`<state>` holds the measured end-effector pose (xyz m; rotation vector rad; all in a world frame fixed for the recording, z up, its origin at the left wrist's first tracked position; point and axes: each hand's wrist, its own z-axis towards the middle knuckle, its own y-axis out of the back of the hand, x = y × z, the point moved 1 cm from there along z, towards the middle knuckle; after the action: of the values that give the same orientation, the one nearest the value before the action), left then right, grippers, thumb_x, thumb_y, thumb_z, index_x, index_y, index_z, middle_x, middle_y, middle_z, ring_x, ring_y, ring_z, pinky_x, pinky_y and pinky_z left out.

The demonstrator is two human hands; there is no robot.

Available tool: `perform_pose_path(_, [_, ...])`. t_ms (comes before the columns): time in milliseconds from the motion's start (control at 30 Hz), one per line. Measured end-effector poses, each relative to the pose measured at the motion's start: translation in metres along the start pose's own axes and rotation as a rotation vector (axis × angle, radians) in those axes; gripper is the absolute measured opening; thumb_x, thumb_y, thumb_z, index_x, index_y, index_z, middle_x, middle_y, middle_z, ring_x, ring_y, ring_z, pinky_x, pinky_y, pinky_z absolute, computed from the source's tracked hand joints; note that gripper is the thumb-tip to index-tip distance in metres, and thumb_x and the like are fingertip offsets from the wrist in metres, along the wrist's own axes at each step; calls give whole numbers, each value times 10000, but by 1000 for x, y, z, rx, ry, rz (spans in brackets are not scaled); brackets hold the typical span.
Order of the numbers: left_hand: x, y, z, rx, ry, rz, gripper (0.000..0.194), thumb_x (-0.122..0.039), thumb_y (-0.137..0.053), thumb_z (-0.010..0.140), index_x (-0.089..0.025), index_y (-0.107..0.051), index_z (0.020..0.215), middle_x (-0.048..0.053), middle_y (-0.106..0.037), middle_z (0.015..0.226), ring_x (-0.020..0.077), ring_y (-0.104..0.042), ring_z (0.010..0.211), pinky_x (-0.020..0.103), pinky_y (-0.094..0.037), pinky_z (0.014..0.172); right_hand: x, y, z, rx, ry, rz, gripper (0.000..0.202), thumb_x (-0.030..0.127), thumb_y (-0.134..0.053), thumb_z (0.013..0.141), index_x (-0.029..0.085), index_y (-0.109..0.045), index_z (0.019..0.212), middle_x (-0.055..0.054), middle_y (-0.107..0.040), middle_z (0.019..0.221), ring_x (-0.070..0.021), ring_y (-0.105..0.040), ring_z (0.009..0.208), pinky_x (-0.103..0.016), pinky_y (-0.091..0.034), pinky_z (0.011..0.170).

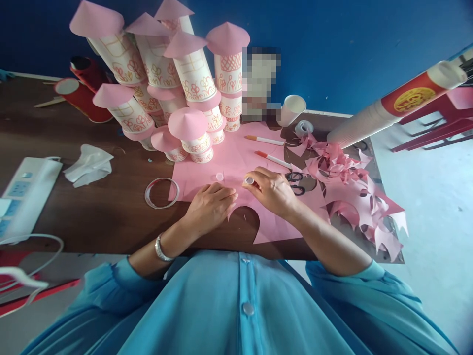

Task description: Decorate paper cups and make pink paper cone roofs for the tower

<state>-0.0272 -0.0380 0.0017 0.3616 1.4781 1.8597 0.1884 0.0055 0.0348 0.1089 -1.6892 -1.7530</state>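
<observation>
My right hand [273, 191] is closed round a small white cylindrical item [249, 181], its round end showing between thumb and fingers. Just left of it, my left hand [212, 207] rests low over the pink paper [229, 160], fingers pressed together; what lies beneath them is hidden. A small pale round piece [219, 176] lies on the paper above my left fingers. Two markers, one with an orange cap [266, 140] and one with a red cap [273, 159], lie beyond my right hand. Black scissors [296, 182] are partly behind that hand.
Paper-cup towers with pink cone roofs [190, 124] stand at the back left. Pink scraps [347, 172], a cup [291, 109] and a long cup stack [358, 125] are at right. A tape ring [161, 193], tissue [89, 165] and power strip [31, 197] lie left.
</observation>
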Motion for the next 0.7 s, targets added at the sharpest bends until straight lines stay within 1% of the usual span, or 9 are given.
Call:
perform_pose_path(133, [1,0,-1,35,19,-11,212,-231,-598,1036,-209,-766,1163,69,-804,1146,251,-709,986,406,-537,787,-14,7,2,-13,-18,-47,65,258,-714,988,202,-739,968,-53,-760,940,-187,-692,789,-284,-429,684])
perform_pose_path(267, [2,-1,-2,47,14,-19,219,-229,-584,1045,-210,-757,1177,63,-803,1171,247,-711,1017,408,-542,818,-22,17,1,-172,-44,-34,75,287,-718,984,218,-743,970,-54,-763,943,-191,-672,773,-296,-459,713])
perform_pose_path(333, [2,-1,-2,40,6,-13,213,-231,-582,1047,-204,-754,1171,54,-806,1171,246,-710,1018,408,-540,820,-19,18,0,-208,-30,6,90,301,-703,995,222,-746,999,-57,-765,955,-194,-679,798,-297,-477,738])
perform_pose_path(433, [1,-1,-1,22,1,13,202,-244,-591,1047,-193,-753,1154,45,-812,1149,248,-707,983,413,-538,791,-10,11,0,-115,6,67,102,296,-694,1004,209,-748,1006,-60,-768,951,-187,-696,818,-281,-482,742])
perform_pose_path(500, [0,0,0,11,-1,28,197,-246,-600,1041,-188,-754,1149,44,-814,1139,252,-706,963,417,-540,772,-7,6,1,-38,2,75,92,264,-686,1005,198,-750,1001,-66,-774,964,-181,-705,823,-274,-476,735])
perform_pose_path(533, [0,0,0,8,-3,30,197,-245,-603,1039,-187,-755,1150,46,-814,1138,254,-706,960,417,-543,768,-8,4,1,-26,-9,71,90,252,-681,1003,196,-751,993,-70,-776,970,-182,-706,820,-277,-473,730])
perform_pose_path(567, [-1,1,0,9,-3,27,196,-242,-604,1038,-185,-754,1150,49,-814,1139,255,-708,961,416,-547,768,-10,5,1,-46,-26,72,92,249,-680,997,195,-753,979,-74,-777,972,-187,-705,817,-285,-474,728])
perform_pose_path(633, [-1,2,1,17,0,7,200,-237,-598,1041,-182,-751,1155,60,-811,1137,254,-714,976,413,-560,783,-17,11,0,-165,-84,136,99,280,-695,977,205,-755,951,-74,-773,961,-196,-694,799,-309,-487,730])
perform_pose_path(700, [0,2,2,14,8,-30,197,-233,-581,1048,-184,-752,1133,71,-808,1125,248,-725,988,405,-576,805,-26,20,-1,-317,-188,365,123,351,-716,960,234,-751,971,-50,-757,907,-191,-675,757,-325,-512,719])
